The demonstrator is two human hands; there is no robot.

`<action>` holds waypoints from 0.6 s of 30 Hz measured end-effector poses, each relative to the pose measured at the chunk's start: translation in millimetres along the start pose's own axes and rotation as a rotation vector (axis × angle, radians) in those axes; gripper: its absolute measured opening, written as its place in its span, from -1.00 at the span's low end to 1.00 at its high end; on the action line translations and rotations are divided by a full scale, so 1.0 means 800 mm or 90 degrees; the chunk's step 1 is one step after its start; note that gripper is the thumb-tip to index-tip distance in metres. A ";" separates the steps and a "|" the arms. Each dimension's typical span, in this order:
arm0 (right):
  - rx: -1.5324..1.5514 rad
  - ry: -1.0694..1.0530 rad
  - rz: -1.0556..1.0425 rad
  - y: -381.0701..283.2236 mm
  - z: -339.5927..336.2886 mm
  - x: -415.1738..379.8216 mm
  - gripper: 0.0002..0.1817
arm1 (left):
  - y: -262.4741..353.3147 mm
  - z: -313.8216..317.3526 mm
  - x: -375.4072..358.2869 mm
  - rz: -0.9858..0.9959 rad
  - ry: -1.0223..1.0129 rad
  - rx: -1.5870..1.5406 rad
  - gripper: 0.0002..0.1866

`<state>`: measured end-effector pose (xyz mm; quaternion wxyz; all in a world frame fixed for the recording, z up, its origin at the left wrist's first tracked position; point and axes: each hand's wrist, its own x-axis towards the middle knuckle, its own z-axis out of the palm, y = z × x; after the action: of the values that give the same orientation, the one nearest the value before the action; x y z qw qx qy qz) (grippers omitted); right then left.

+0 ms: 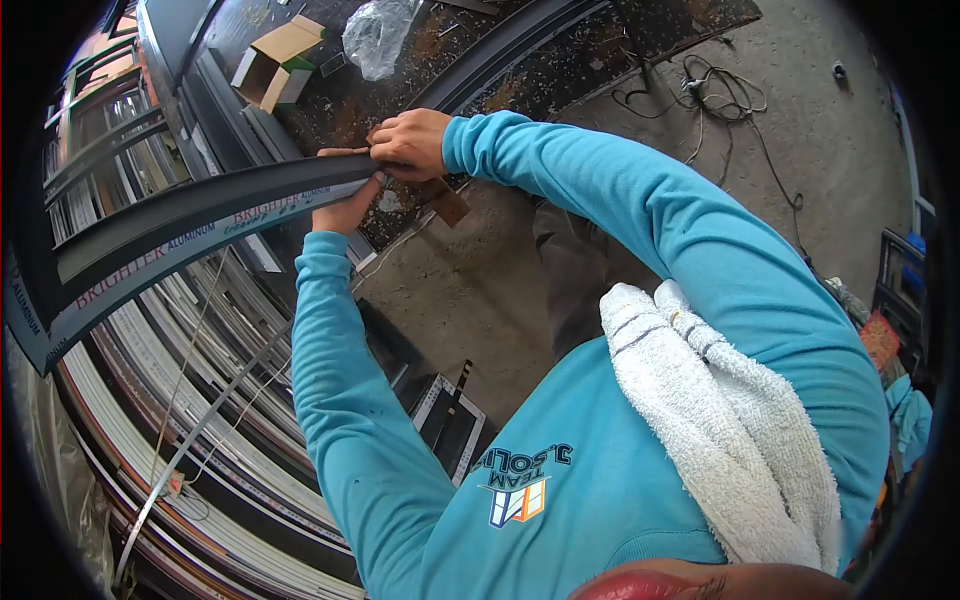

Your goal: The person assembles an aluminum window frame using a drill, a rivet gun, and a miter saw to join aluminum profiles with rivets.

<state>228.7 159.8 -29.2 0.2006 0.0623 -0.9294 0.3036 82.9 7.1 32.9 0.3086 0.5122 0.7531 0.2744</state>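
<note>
A dark grey aluminum frame (200,212) stretches from the left edge to the middle, with printed "BRIGHTER ALUMINUM" film along its side. At its far left it meets another dark piece at a corner. My left hand (345,207) is wrapped round the frame near its right end, thumb on the near side and fingertips showing behind. Right at that end, my right hand (415,140) is closed, its curled fingers pressed against the frame's edge. Whether a small item sits under the right fingers is hidden.
Long aluminum profiles (190,400) lie stacked at lower left. Behind my hands, a worn dark worktable (440,55) bears an open cardboard box (275,65) and a clear plastic bag (380,35). A tangled cord (735,95) lies on the concrete floor (800,130). A white towel (720,420) hangs over my shoulder.
</note>
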 end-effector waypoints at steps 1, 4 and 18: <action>0.006 -0.002 0.004 0.000 -0.001 -0.001 -0.69 | 0.001 0.001 -0.001 -0.021 0.006 0.009 -0.62; -0.016 0.060 -0.036 0.000 0.000 -0.001 -0.72 | 0.004 0.006 -0.003 -0.018 0.027 0.052 -0.61; 0.011 0.095 -0.087 0.004 0.001 -0.007 -0.78 | -0.018 0.033 -0.004 0.109 0.137 -0.045 -0.43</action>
<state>232.8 162.1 -33.7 0.2890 0.1049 -0.9027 0.3009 94.8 2.3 5.1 0.2195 0.5310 0.7250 0.3798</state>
